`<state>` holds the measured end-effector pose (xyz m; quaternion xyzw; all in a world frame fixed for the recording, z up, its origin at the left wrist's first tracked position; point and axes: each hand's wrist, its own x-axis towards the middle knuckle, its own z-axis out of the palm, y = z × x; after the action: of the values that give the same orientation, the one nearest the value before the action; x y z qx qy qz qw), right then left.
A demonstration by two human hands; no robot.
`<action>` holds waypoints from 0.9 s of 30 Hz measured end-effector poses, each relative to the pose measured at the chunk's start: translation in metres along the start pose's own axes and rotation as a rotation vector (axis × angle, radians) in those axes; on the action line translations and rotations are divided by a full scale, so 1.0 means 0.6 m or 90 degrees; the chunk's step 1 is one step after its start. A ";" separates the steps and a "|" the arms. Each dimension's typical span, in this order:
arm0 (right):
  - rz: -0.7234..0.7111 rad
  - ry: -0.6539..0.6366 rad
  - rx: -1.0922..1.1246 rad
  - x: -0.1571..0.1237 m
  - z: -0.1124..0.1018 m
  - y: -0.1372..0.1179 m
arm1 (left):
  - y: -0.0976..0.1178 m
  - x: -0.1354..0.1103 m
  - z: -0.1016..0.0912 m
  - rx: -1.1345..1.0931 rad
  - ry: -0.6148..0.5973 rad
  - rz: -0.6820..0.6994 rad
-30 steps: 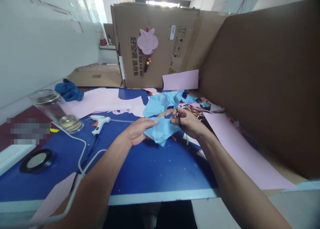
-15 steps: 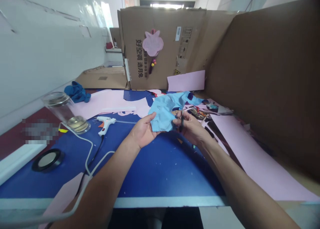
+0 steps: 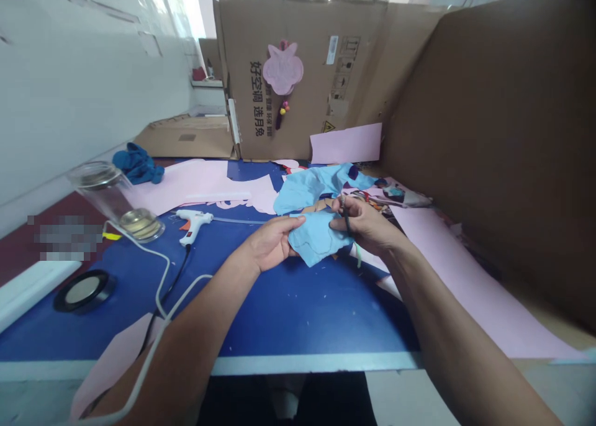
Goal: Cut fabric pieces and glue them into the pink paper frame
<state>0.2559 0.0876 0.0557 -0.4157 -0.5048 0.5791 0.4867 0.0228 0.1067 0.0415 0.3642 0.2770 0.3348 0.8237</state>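
Observation:
A small piece of light blue cloth (image 3: 316,233), with a faint outline drawn on it, is stretched in front of me above the table. My left hand (image 3: 274,243) pinches its left edge, thumb on top. At the right side of the cloth, my right hand (image 3: 365,224) is closed around dark-handled scissors (image 3: 346,216); their blades are mostly hidden by the fingers. Just behind, a larger light blue cloth (image 3: 302,189) lies crumpled on the blue table mat (image 3: 279,314).
A white glue gun (image 3: 194,226) with its cord lies to the left, near a glass jar (image 3: 118,202) and a roll of black tape (image 3: 84,291). Pink sheets (image 3: 447,277) and scraps lie around. Cardboard (image 3: 321,78) walls stand behind and to the right.
The small cloth piece now shows apart from the larger cloth, which stays behind. Both hands have moved slightly right with the piece, and the view has tilted down a little.

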 end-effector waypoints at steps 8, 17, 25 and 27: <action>0.009 -0.117 -0.095 -0.005 -0.021 -0.001 | -0.009 -0.002 -0.002 0.134 -0.065 -0.085; -0.041 0.016 -0.091 -0.001 -0.011 0.000 | -0.013 -0.001 0.004 0.111 -0.020 -0.018; -0.110 0.141 -0.239 -0.003 0.000 0.006 | 0.026 0.001 0.009 -0.085 0.125 0.209; -0.122 0.142 -0.271 -0.002 0.005 0.013 | 0.035 0.001 0.007 -0.128 0.148 0.246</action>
<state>0.2519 0.0857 0.0481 -0.5202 -0.5957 0.3615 0.4938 0.0188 0.1160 0.0604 0.2858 0.2606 0.5520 0.7387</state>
